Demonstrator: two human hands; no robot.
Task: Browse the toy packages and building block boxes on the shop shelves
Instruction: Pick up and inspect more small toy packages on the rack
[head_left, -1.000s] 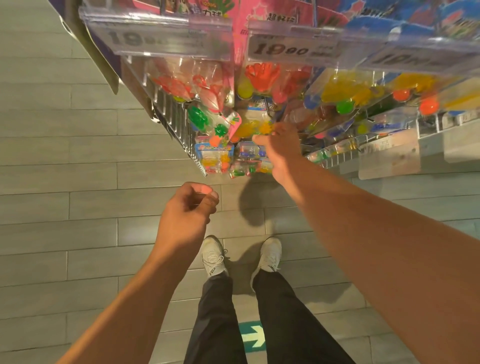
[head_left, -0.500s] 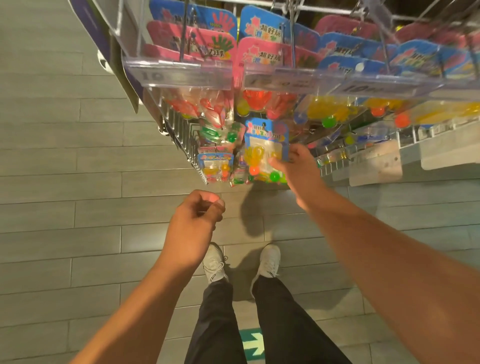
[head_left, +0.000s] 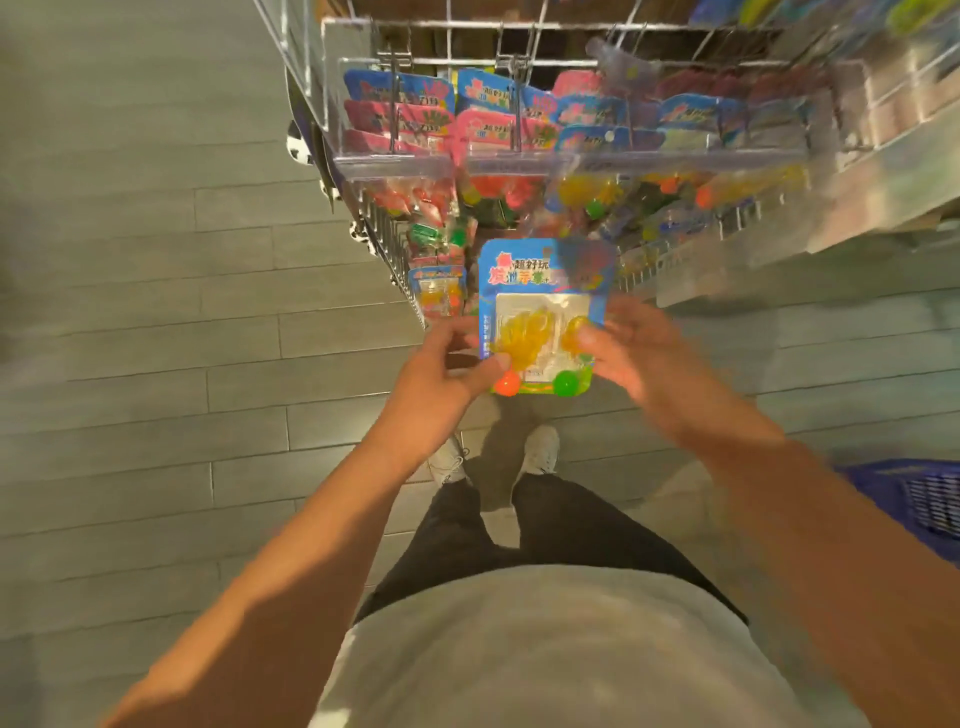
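Left hand (head_left: 441, 371): the lower left edge of the toy package (head_left: 543, 317) is pinched between thumb and curled fingers.
Right hand (head_left: 631, 358): the package's right edge is gripped, thumb laid on the front; the hand is motion-blurred.
Toy package: a blue card with a clear blister is held upright between both hands, in front of the rack; yellow jelly pieces, an orange ball and a green ball are seen inside.
Wire rack (head_left: 519, 62): pink and blue carded toys (head_left: 467, 119) are hung in rows behind it.
Floor (head_left: 156, 312): grey planks are seen below.
Blue basket (head_left: 914, 499): placed at the right edge.
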